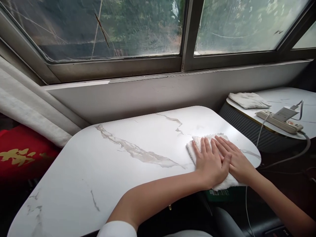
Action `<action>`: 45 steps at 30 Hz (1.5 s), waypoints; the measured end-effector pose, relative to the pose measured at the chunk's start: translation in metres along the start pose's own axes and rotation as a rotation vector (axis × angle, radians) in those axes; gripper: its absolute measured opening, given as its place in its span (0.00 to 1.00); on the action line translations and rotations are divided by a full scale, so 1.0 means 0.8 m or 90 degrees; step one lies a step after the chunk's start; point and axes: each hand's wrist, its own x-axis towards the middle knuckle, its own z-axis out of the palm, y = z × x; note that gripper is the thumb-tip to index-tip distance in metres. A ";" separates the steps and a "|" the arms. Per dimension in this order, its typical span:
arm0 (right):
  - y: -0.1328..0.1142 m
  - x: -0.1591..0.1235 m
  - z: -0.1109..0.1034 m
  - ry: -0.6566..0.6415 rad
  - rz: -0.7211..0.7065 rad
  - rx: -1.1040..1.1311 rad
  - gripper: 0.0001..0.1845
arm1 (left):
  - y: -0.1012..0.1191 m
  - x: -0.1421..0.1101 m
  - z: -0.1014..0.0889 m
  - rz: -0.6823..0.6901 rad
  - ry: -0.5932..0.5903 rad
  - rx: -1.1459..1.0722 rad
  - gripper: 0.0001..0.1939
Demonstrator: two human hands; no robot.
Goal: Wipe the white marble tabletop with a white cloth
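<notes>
A white cloth (pixel 195 145) lies flat at the right end of a white marble-patterned table (pixel 118 158), near its rounded front corner. My left hand (pixel 209 161) rests palm down on the cloth with fingers stretched out. My right hand (pixel 234 158) lies beside it, also flat on the cloth, fingers extended, its inner edge partly under the left hand. Part of the cloth hangs past the table edge below my hands.
A second marble-topped surface (pixel 283 98) at the right carries a folded white cloth (pixel 248 99) and a power strip (pixel 278 121) with a plugged charger and cables. A window (pixel 138 29) and sill run behind the table. A red cushion (pixel 22 154) sits left.
</notes>
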 end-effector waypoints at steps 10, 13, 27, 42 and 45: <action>0.022 0.158 0.045 -0.047 -0.016 0.008 0.30 | -0.086 0.107 -0.022 -0.106 0.030 0.034 0.37; 0.021 0.218 0.058 -0.060 -0.007 0.020 0.30 | -0.124 0.146 -0.035 -0.118 0.033 0.058 0.35; 0.122 0.298 0.080 -0.034 -0.070 0.161 0.30 | -0.127 0.253 -0.014 -0.185 0.082 0.133 0.36; 0.165 0.156 0.037 -0.020 -0.025 0.074 0.33 | -0.026 0.209 0.032 -0.072 0.041 0.092 0.41; 0.155 0.104 0.023 -0.006 -0.040 0.067 0.33 | 0.002 0.168 0.034 -0.050 0.030 0.070 0.42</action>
